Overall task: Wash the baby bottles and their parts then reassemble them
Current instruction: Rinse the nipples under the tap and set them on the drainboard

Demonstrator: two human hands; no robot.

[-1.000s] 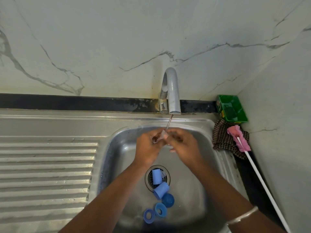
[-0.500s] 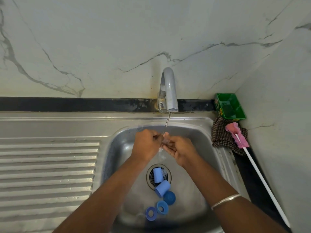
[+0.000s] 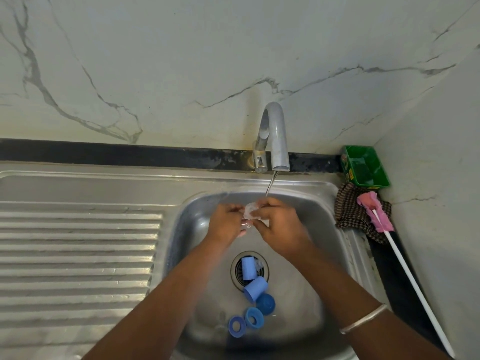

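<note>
Clear teat (image 3: pixel 251 211) pinched in both hands' grip, left hand (image 3: pixel 228 222), right hand (image 3: pixel 279 224), mid-basin under tap (image 3: pixel 275 136).

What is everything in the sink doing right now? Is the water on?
Tap: on, thin stream running.
Clear bottle part: held under the water by both hands.
Left hand: gripping it.
Right hand: gripping it.
Blue caps and rings: lying loose by the drain.
Pink brush: lying on the cloth.

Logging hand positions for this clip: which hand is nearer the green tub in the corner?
Right. The right hand is under the tap, on the side of the green tub; the left hand is further away, beyond it.
</note>
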